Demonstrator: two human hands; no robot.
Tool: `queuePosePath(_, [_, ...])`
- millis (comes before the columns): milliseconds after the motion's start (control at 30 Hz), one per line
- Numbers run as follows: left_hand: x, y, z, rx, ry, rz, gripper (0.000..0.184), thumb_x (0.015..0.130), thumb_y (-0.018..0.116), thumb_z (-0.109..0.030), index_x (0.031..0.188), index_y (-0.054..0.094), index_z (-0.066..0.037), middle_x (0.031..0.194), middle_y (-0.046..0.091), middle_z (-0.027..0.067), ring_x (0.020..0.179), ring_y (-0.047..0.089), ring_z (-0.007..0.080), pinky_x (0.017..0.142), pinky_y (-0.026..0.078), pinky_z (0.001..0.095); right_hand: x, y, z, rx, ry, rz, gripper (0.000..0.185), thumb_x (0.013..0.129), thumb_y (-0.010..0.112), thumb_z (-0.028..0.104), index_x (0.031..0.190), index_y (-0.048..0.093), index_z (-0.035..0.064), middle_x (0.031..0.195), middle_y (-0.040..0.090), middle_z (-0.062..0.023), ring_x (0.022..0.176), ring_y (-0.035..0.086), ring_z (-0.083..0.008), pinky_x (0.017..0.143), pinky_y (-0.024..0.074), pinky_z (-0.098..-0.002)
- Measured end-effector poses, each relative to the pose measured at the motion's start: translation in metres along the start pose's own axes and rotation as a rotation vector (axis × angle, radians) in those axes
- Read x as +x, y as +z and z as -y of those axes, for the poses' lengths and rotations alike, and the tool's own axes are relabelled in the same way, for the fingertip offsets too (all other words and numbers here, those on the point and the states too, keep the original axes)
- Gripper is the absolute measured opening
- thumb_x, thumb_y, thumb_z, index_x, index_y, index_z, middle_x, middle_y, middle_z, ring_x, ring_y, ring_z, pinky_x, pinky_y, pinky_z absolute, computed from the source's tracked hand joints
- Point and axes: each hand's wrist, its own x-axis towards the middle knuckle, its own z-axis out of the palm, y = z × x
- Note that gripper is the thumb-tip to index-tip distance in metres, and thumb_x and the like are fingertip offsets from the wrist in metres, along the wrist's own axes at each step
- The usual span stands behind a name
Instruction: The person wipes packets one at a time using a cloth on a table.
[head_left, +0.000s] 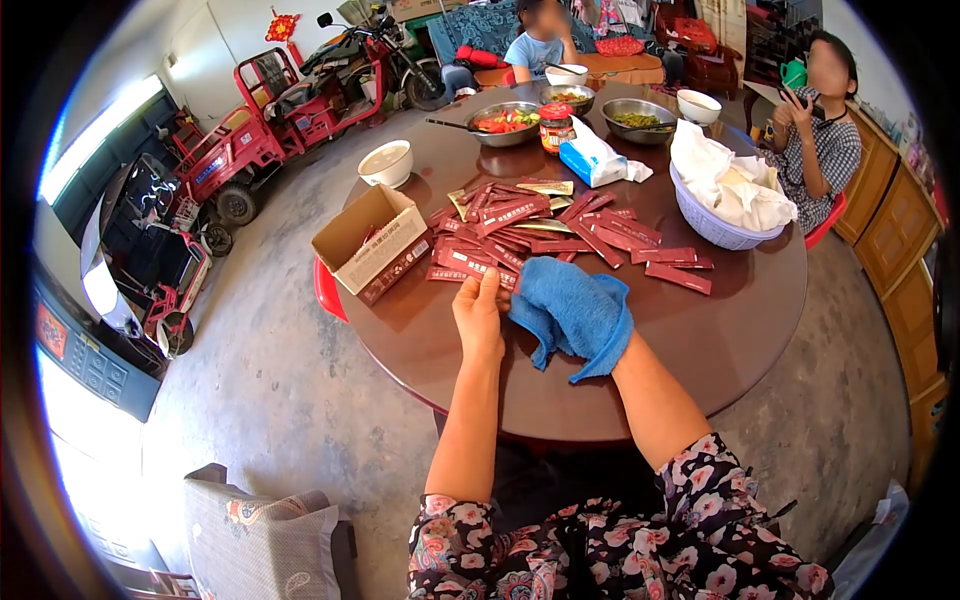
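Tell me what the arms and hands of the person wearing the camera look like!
Black fabric sleeves printed with pink-and-white flowers end near the elbows, leaving both forearms bare. The bare left hand shows no glove or watch. A fuzzy blue cloth hides the right hand.

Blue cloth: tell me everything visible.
The bright blue, soft-looking cloth resembles fuzzy towelling. It is bunched and folded, draped from the right wrist forward and hiding most of what lies beyond, with loose corners hanging toward the wearer. It sits over the near part of the round brown table, beside the flat, dark red packets. Whether it touches them or the bare left hand is unclear.
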Motion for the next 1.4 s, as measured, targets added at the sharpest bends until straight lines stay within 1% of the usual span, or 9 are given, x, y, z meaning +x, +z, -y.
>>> queuePosePath(67, [0.0,0.001,0.003,0.032,0.004,0.009,0.02,0.091,0.063,-0.02,0.076,0.059,-0.008,0.065,0.055,-0.0026,0.058,0.047,0.0052,0.054,0.037,0.0204,0.008,-0.005,0.016,-0.592,-0.133,0.177,0.013,0.077,0.059,0.011,0.087,0.061,0.0039,0.092,0.06,-0.0151,0.087,0.06,-0.0292,0.072,0.0493,-0.0355])
queuePosePath(200, [-0.005,0.005,0.003,0.116,0.069,0.087,0.014,0.09,0.064,-0.015,0.079,0.061,-0.006,0.07,0.054,-0.0066,0.061,0.044,0.0017,0.053,0.035,0.0182,0.012,-0.008,0.051,0.011,0.136,0.173,0.014,0.08,0.057,0.012,0.09,0.062,0.0031,0.09,0.06,-0.0135,0.082,0.06,-0.0285,0.07,0.0488,-0.0349])
queuePosePath(267, [-0.007,0.006,0.001,0.069,0.035,0.122,0.01,0.09,0.063,-0.013,0.087,0.063,-0.004,0.077,0.058,-0.0051,0.065,0.047,0.0022,0.056,0.037,0.0184,0.011,-0.012,0.043,-0.481,-0.249,0.115,0.016,0.077,0.058,0.011,0.091,0.062,0.0033,0.093,0.061,-0.0142,0.087,0.059,-0.0324,0.073,0.0483,-0.0385])
queuePosePath(600, [0.003,0.006,-0.005,-0.009,0.179,0.034,0.012,0.094,0.052,-0.007,0.103,0.059,-0.003,0.094,0.063,0.0008,0.08,0.056,0.0067,0.07,0.046,0.0213,0.008,-0.014,0.043,-0.53,-0.125,0.126,0.023,0.075,0.061,0.011,0.097,0.063,0.0041,0.097,0.061,-0.0141,0.09,0.059,-0.0331,0.076,0.0489,-0.039])
queuePosePath(833, [0.05,-0.023,-0.104,0.838,0.696,-0.178,0.014,0.09,0.051,-0.01,0.097,0.058,0.0,0.078,0.061,0.0106,0.07,0.055,0.0167,0.067,0.046,0.0326,-0.003,-0.014,0.029,-0.627,-0.249,-0.056,0.024,0.081,0.064,0.01,0.103,0.06,0.0024,0.102,0.061,-0.0141,0.092,0.061,-0.0278,0.08,0.051,-0.0364])
queuePosePath(933, [0.086,-0.056,-0.143,1.213,0.712,-0.238,0.022,0.09,0.049,-0.018,0.106,0.062,-0.01,0.085,0.066,0.0164,0.077,0.063,0.0356,0.067,0.048,0.0451,-0.01,-0.002,0.01,0.325,0.208,-0.066,0.025,0.085,0.062,0.011,0.108,0.057,0.0012,0.101,0.061,-0.0114,0.091,0.061,-0.0213,0.079,0.0521,-0.0317])
queuePosePath(1000, [0.103,-0.076,-0.16,1.539,0.703,-0.283,0.026,0.089,0.049,-0.022,0.111,0.061,-0.014,0.095,0.066,0.0141,0.085,0.063,0.0344,0.073,0.048,0.0457,-0.011,0.0,0.003,0.034,-0.025,-0.105,0.025,0.09,0.057,0.013,0.112,0.055,0.0011,0.102,0.061,-0.0091,0.089,0.061,-0.0158,0.077,0.0527,-0.0281])
queuePosePath(1200, [0.117,-0.097,-0.156,1.86,0.468,-0.255,0.028,0.087,0.053,-0.02,0.112,0.062,-0.014,0.106,0.064,0.0131,0.095,0.061,0.0322,0.078,0.049,0.0433,-0.013,0.013,-0.041,0.237,0.054,-0.114,0.025,0.094,0.053,0.019,0.113,0.055,0.0024,0.1,0.062,-0.0085,0.085,0.062,-0.0145,0.074,0.0534,-0.0272])
queuePosePath(1400, [0.098,-0.07,-0.119,1.605,1.078,0.04,0.018,0.081,0.057,-0.009,0.097,0.065,-0.008,0.095,0.064,0.0111,0.094,0.059,0.0304,0.083,0.048,0.0411,-0.008,-0.001,-0.01,0.388,0.19,-0.107,0.027,0.095,0.052,0.02,0.115,0.054,0.0031,0.099,0.062,-0.0076,0.084,0.062,-0.0142,0.074,0.0536,-0.0265])
